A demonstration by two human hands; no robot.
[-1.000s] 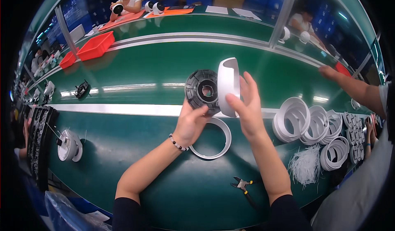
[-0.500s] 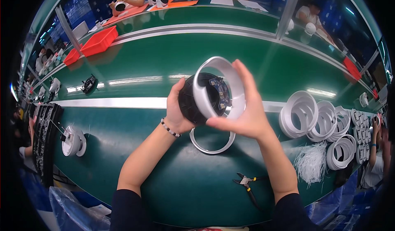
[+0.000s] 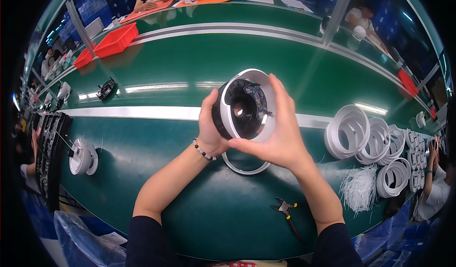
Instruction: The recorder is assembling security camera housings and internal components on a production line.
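My left hand [image 3: 209, 129], with a beaded bracelet at its wrist, grips a round black camera module [image 3: 221, 112] from its left side. A lens and a blue circuit board show inside the module. In my right hand [image 3: 285, 136] is a white plastic ring [image 3: 227, 106], held between thumb and fingers. The ring surrounds the module's open face; whether it is seated cannot be made out. Under my hands, a second white ring [image 3: 249, 172] lies on the green table. Diagonal cutters [image 3: 286, 213] with black and yellow handles lie near my right forearm.
To the right are stacked white rings [image 3: 346, 131] and a pile of thin white strips [image 3: 357, 186]. On the left stand a white camera housing [image 3: 84, 156] and a black rack [image 3: 47, 160]. Further off are a black part [image 3: 106, 89] and a red bin [image 3: 116, 41]. Co-workers sit beyond.
The white ring has moved leftward over the black module, which has turned so its lens faces me more. Both hands are closer together.
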